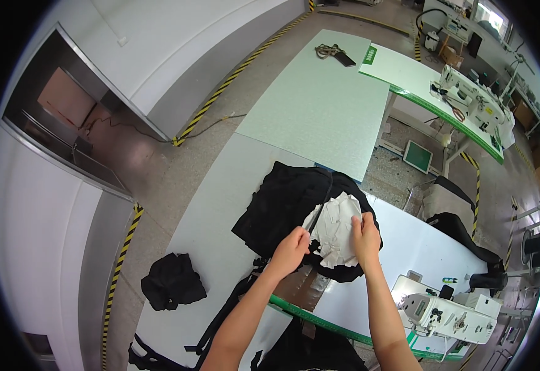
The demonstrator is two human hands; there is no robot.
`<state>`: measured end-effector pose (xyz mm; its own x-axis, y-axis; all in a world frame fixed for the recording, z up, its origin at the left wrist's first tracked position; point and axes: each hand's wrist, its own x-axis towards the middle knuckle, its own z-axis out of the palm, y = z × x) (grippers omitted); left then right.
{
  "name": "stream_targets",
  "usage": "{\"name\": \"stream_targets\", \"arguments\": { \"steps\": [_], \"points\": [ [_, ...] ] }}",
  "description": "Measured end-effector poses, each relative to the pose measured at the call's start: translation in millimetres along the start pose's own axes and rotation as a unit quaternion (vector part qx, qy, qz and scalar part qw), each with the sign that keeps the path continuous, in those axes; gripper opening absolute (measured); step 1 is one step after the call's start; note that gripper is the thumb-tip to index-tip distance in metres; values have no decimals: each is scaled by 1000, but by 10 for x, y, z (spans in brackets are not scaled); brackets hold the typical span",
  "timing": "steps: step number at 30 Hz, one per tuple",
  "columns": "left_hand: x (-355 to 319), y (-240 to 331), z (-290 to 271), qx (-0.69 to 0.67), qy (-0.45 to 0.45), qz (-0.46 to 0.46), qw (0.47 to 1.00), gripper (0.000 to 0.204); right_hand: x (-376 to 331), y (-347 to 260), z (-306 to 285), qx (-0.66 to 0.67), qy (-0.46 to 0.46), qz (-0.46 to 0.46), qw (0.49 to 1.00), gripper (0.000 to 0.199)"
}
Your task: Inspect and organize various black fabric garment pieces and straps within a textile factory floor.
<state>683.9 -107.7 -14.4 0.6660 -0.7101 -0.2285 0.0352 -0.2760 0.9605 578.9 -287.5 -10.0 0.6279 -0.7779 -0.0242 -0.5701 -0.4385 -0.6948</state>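
Observation:
A large black fabric piece (282, 201) lies bunched on the table in front of me. Within its folds shows a crumpled white cloth (339, 226). My left hand (291, 250) is closed at the left edge of the white cloth, its fingers pinching a black strap (320, 213) that runs up across the fabric. At the right side, my right hand (366, 238) grips the black fabric beside the white cloth, thumb on top and fingers mostly hidden underneath.
A folded black cloth bundle (173, 281) and black straps (223, 315) lie to the left. A white sewing machine (446, 315) stands near right; another (477, 99) is farther off. A phone (345, 59) rests on the far table. A chair (452, 204) stands right.

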Motion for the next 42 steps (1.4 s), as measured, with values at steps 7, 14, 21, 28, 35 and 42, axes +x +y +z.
{"name": "stream_targets", "arguments": {
  "steps": [7,14,21,28,35,42],
  "points": [
    [149,879,-299,-265,-72,-75,959,20,48,32,50,-31,-2,-31,999,23],
    [408,1312,-587,-162,-179,51,969,39,63,83,47,-45,1,-22,999,24],
    [473,1746,-845,102,-285,-174,937,28,89,34,46,-71,-2,-4,997,23],
    [453,2145,-946,64,-370,-38,926,35,94,85,61,-68,-1,-7,998,23],
    [452,2198,-1059,-82,-204,-200,955,38,172,56,43,-83,-19,6,996,23],
    [470,2398,-1082,142,-512,-53,846,34,197,101,69,-103,-16,-19,994,23]
  ]
}}
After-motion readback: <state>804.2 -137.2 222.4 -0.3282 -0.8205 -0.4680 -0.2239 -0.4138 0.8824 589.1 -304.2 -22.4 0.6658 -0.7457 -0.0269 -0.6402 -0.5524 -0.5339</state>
